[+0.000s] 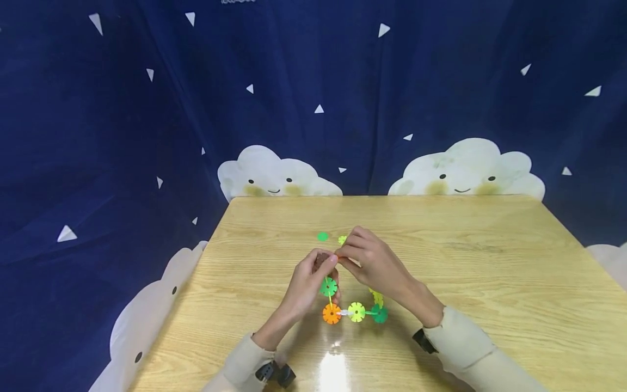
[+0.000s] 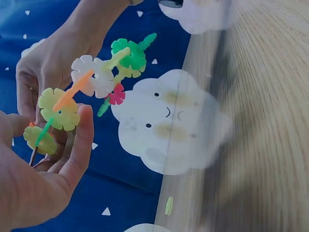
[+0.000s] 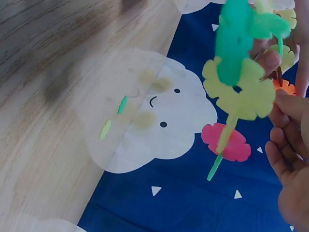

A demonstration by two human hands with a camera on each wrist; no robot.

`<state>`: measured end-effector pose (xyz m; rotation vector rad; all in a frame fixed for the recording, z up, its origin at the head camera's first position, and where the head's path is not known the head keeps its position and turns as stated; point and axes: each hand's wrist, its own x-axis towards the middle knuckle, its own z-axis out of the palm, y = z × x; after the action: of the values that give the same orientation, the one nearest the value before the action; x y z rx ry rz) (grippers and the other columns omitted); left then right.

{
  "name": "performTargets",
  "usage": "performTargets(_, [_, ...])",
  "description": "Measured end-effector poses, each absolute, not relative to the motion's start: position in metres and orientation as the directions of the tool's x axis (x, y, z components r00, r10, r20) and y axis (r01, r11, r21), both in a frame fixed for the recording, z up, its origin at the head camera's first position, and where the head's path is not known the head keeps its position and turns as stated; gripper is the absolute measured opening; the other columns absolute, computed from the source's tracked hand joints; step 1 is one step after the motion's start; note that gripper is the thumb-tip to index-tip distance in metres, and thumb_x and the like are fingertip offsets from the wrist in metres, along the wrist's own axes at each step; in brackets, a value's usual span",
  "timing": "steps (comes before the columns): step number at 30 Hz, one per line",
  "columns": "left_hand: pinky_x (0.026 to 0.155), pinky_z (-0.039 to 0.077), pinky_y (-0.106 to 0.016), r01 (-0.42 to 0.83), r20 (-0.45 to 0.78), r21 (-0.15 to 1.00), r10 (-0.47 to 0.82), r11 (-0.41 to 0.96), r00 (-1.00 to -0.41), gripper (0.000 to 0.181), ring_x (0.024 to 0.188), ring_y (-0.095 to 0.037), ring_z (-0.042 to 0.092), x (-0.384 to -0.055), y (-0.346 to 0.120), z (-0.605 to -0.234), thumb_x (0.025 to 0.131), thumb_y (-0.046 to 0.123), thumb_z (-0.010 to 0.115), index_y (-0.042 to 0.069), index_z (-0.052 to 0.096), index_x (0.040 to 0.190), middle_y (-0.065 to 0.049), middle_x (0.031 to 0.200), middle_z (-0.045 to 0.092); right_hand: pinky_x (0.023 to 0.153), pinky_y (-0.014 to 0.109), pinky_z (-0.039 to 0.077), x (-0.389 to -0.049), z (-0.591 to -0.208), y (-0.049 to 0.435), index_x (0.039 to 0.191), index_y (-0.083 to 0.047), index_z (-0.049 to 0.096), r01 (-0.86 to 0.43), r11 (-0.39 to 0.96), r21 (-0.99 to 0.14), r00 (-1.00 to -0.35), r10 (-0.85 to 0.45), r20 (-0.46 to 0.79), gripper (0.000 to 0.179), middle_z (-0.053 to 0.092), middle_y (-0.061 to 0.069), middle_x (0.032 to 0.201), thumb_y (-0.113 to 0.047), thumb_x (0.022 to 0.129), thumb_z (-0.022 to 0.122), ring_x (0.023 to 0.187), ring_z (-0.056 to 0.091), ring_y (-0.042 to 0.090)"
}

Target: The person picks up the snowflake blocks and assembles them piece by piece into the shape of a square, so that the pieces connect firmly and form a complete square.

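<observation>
Both hands hold a chain of notched plastic flower discs above the table. My left hand (image 1: 307, 282) grips the chain near its end, around a brown disc (image 1: 321, 260) and beside a green disc (image 1: 329, 287). Between the thumb and fingertips of my right hand (image 1: 374, 261) is a small orange disc (image 3: 286, 87), touching the brown disc's edge. The rest of the chain hangs in a bent line: an orange disc (image 1: 331, 313), a yellow-green disc (image 1: 356, 312) and a dark green disc (image 1: 379, 313). A pink disc (image 3: 227, 142) shows at its other end in the right wrist view.
On the wooden table (image 1: 490, 283), a loose green disc (image 1: 322, 236) and a yellow-green disc (image 1: 342, 239) lie beyond the hands, the latter partly hidden by the right hand. A dark blue curtain (image 1: 313, 65) with clouds and triangles stands behind the table.
</observation>
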<state>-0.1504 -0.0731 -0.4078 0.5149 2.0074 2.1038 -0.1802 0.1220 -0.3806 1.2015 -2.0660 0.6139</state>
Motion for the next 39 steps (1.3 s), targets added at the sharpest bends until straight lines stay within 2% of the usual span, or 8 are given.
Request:
performTargets(3, [0.056,0.059,-0.033,0.119,0.131,0.991,0.363,-0.054,-0.923,0.042,0.055,-0.023,0.064,-0.152,-0.075,-0.408,0.108,0.043,0.055,0.004,0.055,0.122,-0.016,0.088,0.060,0.071,0.025,0.048,-0.183,-0.379,0.122,0.090,-0.008,0.079,-0.883,0.449,-0.134,-0.394,-0.559,0.729,0.018,0.067,-0.004,0.082,0.001,0.078,0.089,0.083,0.053,0.014])
performTargets(6, [0.058,0.058,-0.032,0.124,0.130,0.991,0.346,-0.041,-0.929,0.043,0.059,-0.023,0.064,-0.152,-0.077,-0.407,0.109,0.042,0.053,0.001,0.053,0.123,-0.009,0.088,0.057,0.075,0.028,0.049,-0.187,-0.377,0.126,0.098,-0.010,0.080,-0.874,0.401,-0.273,-0.467,-0.542,0.699,0.016,0.071,-0.006,0.087,-0.001,0.084,0.084,0.089,0.057,0.014])
performTargets(12, [0.058,0.057,-0.032,0.093,0.104,0.994,0.327,-0.049,-0.939,0.036,0.065,-0.028,0.062,-0.152,-0.082,-0.409,0.110,0.038,0.052,0.003,0.051,0.120,-0.008,0.088,0.052,0.078,0.034,0.052,-0.207,-0.378,0.145,0.114,-0.013,0.078,-0.691,0.428,-0.583,-0.723,-0.417,0.551,0.017,0.073,-0.003,0.098,-0.011,0.100,0.070,0.090,0.061,0.013])
performTargets(17, [0.056,0.055,-0.030,0.076,0.100,0.993,0.322,-0.085,-0.941,0.031,0.064,-0.027,0.060,-0.152,-0.083,-0.407,0.109,0.035,0.053,0.005,0.051,0.118,-0.008,0.087,0.052,0.080,0.037,0.054,-0.237,-0.393,0.153,0.123,-0.002,0.072,-0.500,0.527,-0.687,-0.866,-0.322,0.383,0.023,0.073,0.009,0.100,-0.004,0.100,0.066,0.088,0.065,0.021])
performTargets(21, [0.056,0.054,-0.029,0.075,0.101,0.993,0.317,-0.095,-0.943,0.032,0.063,-0.027,0.059,-0.151,-0.082,-0.406,0.109,0.034,0.053,0.004,0.052,0.117,-0.007,0.086,0.053,0.083,0.040,0.054,-0.260,-0.416,0.157,0.124,0.004,0.067,-0.445,0.550,-0.706,-0.892,-0.338,0.299,0.026,0.071,0.016,0.102,0.002,0.098,0.065,0.094,0.066,0.030])
performTargets(27, [0.056,0.053,-0.028,0.062,0.088,0.994,0.339,-0.086,-0.937,0.034,0.062,-0.025,0.058,-0.149,-0.082,-0.408,0.109,0.035,0.051,0.002,0.053,0.118,-0.005,0.084,0.054,0.088,0.043,0.057,-0.282,-0.450,0.165,0.133,0.008,0.060,-0.325,0.554,-0.767,-0.914,-0.391,0.106,0.036,0.065,0.029,0.124,0.003,0.098,0.064,0.106,0.066,0.040])
performTargets(33, [0.054,0.052,-0.029,0.067,0.089,0.995,0.341,-0.076,-0.936,0.034,0.060,-0.023,0.057,-0.150,-0.082,-0.408,0.109,0.035,0.050,0.001,0.053,0.115,-0.006,0.082,0.053,0.113,0.056,0.043,-0.294,-0.463,0.160,0.138,0.009,0.056,-0.304,0.508,-0.806,-0.891,-0.451,0.051,0.046,0.057,0.028,0.140,0.005,0.094,0.068,0.135,0.052,0.049])
performTargets(39, [0.054,0.051,-0.028,0.080,0.105,0.993,0.340,-0.087,-0.935,0.034,0.060,-0.023,0.056,-0.147,-0.080,-0.407,0.109,0.035,0.050,0.002,0.054,0.115,-0.006,0.082,0.053,0.119,0.059,0.034,-0.298,-0.467,0.155,0.142,0.002,0.056,-0.294,0.541,-0.788,-0.892,-0.451,0.023,0.050,0.052,0.022,0.149,0.002,0.094,0.070,0.145,0.041,0.046])
